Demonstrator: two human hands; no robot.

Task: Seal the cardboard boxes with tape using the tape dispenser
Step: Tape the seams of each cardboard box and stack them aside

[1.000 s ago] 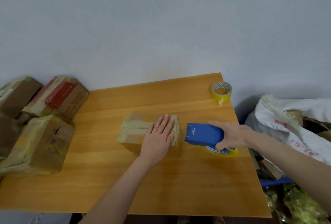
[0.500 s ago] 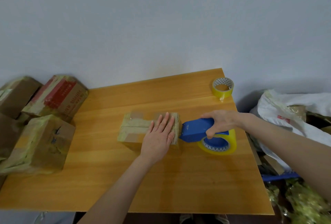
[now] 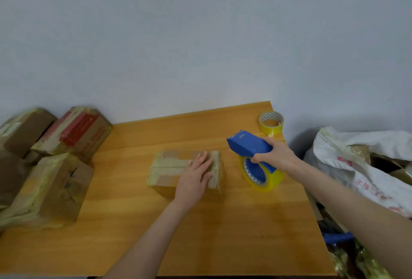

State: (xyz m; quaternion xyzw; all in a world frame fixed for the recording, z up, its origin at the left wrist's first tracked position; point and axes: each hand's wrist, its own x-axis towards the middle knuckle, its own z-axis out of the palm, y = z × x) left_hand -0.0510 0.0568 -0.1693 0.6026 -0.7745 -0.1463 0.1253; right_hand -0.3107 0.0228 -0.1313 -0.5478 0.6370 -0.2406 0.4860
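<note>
Flat left hand [image 3: 196,177] presses the box [image 3: 169,167], right hand [image 3: 276,156] grips the tape dispenser [image 3: 247,144]; the box could slip, making tape crooked

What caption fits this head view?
Left hand flat on the taped box; right hand holds the blue tape dispenser beside it.

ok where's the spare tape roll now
Head view: the spare tape roll sits at the far right corner of the table, just beyond the tape dispenser in the right hand.

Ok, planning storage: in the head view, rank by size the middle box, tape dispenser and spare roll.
Largest: middle box
Next, close behind: tape dispenser
Smallest: spare roll, though farthest from camera.
</note>
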